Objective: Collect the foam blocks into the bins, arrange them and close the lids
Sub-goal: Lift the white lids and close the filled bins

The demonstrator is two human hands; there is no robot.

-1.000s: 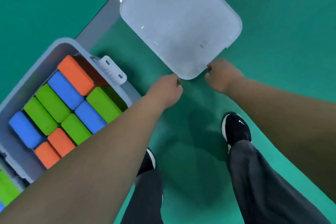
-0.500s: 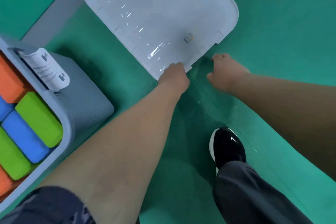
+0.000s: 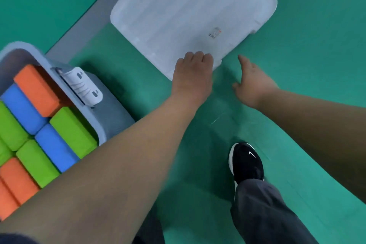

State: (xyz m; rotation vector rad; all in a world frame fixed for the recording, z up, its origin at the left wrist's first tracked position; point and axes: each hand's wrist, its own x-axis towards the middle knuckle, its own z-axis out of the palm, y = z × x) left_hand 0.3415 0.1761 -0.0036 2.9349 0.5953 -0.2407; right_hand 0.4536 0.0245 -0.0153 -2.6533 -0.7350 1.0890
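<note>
Down by the person's feet, a black shoe [image 3: 246, 161] stands on the green floor [image 3: 320, 61], and to the left of it the grey bin [image 3: 112, 113] sits open-topped. It is packed with orange, blue and green foam blocks [image 3: 71, 130], lying side by side in tidy rows with little room to spare. No loose block shows anywhere on the floor, so for this bin the collecting and arranging look finished. Its white latch [image 3: 81, 85] stands on the rim on the side facing the lid. A little farther out, the left hand [image 3: 193, 73] has its fingers curled over the near edge of the translucent lid [image 3: 188, 12] and grips it. The right hand [image 3: 252, 83] hovers just beside the lid's near corner with straight, spread fingers, holding nothing and, as far as can be seen, not touching the plastic. The lid itself is well apart from the bin, its far part lying across a grey strip [image 3: 85, 31] of floor; whether the gripped edge is raised cannot be told. What remains, by my judgement, is carrying the lid over, seating it and latching it; only one bin is in view, so any other bin's progress cannot be judged.
</note>
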